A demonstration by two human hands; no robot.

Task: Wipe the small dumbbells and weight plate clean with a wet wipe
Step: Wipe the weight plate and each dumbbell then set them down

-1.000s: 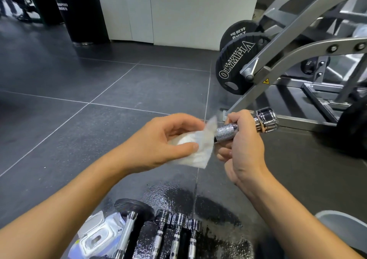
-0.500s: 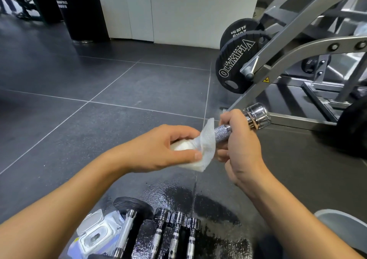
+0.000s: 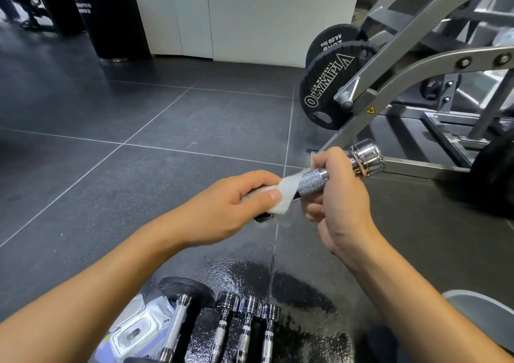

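Chrome dumbbell tilted, white wipe over lower end

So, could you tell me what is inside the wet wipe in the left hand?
The wet wipe in the left hand wraps one end of the chrome dumbbell gripped by the right hand. Its knurled handle emerges; the wrapped end is mostly hidden.

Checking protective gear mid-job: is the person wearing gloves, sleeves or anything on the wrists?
No. The left hand and right hand are bare, no gloves or rings visible. The left forearm and right forearm are uncovered as far as the frame shows: no sleeve, watch or band.
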